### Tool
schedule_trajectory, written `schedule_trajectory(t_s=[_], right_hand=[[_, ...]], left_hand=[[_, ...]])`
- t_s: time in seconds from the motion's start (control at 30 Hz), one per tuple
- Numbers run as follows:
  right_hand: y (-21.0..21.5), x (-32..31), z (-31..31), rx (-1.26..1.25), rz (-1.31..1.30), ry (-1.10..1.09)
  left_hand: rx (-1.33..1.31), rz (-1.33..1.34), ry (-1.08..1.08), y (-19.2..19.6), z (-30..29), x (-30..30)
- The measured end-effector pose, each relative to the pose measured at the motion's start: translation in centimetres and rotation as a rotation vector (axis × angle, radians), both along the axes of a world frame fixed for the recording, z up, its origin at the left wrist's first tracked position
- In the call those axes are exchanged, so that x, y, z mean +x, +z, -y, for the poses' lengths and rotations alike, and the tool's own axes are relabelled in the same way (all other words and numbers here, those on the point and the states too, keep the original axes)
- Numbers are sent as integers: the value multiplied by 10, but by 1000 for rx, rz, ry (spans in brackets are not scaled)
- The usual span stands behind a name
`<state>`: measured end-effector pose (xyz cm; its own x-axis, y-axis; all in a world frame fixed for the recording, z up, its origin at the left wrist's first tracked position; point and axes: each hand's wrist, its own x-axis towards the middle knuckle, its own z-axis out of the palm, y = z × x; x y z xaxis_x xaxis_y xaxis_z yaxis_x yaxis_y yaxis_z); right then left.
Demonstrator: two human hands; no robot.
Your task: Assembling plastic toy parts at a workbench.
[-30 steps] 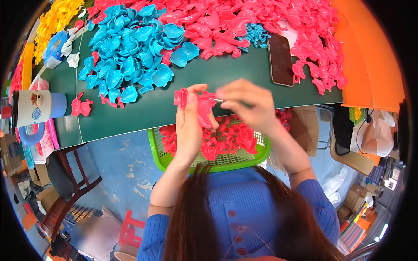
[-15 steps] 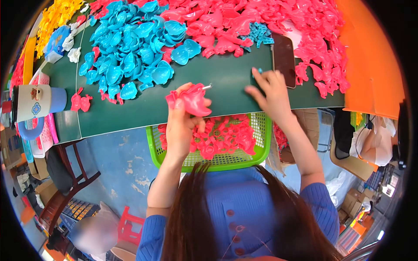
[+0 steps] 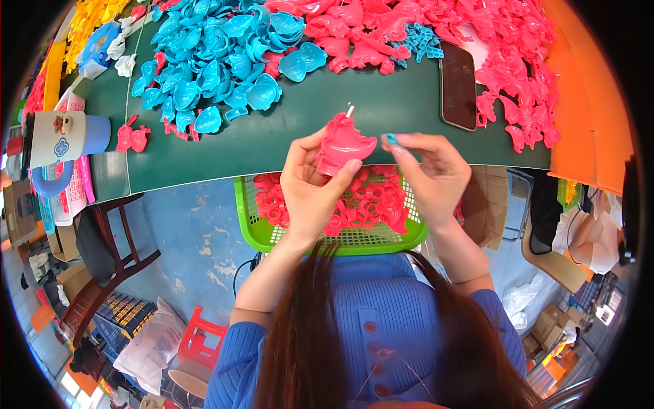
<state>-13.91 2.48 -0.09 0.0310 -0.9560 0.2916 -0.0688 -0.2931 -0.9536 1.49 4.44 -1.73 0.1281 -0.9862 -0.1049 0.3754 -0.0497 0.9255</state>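
Head view: left hand (image 3: 310,187) pinches glossy, scalloped pink plastic piece (image 3: 343,144).

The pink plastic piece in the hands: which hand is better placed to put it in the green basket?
Left. The left hand already grips the pink piece above the green basket; the right hand is beside it, not gripping it.

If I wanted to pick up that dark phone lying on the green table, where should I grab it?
Probably by its two long edges, coming straight down from above. The phone lies flat on the green table, so only its thin sides offer a hold. Its near short end faces bare table, while pink plastic pieces crowd its right side, so starting from the near end looks easiest.
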Motion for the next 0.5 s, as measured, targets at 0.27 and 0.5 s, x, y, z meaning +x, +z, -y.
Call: schedule_trajectory(t_s=[0.27, 0.5], right_hand=[[-6, 17, 7, -18, -77, -21], [-11, 12, 10, -70, -136, -27]], left_hand=[[-71, 45, 17, 4, -9, -4], [-73, 38, 9, 4, -8, -7]])
